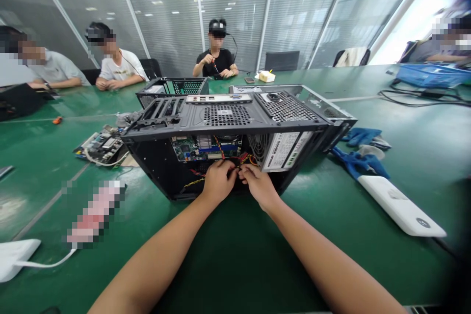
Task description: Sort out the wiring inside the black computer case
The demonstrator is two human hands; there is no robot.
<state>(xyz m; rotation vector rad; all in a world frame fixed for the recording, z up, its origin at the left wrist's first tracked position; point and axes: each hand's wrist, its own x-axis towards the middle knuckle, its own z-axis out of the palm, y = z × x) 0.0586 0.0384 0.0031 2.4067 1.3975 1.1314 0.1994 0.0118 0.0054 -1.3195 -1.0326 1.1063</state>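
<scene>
A black computer case (147, 162) lies with its vented back panel facing up and its open side toward me. Inside it show a motherboard (187, 149) and a power supply (281, 152) with a white label. Both hands reach into the opening below the motherboard. My left hand (221, 179) is closed in a pinch on thin cables (245, 158), coloured red, yellow and black. Close beside it, my right hand (259, 184) pinches the same bundle, its fingertips nearly meeting the left ones. The exact cable ends are hidden by my fingers.
Left of the case lies a loose circuit board (105, 144). A white power strip (399, 203) and blue gloves (364, 154) lie to the right. Behind stand another case frame (176, 86) and a blue basket (434, 74). Several people sit around the green table (235, 265).
</scene>
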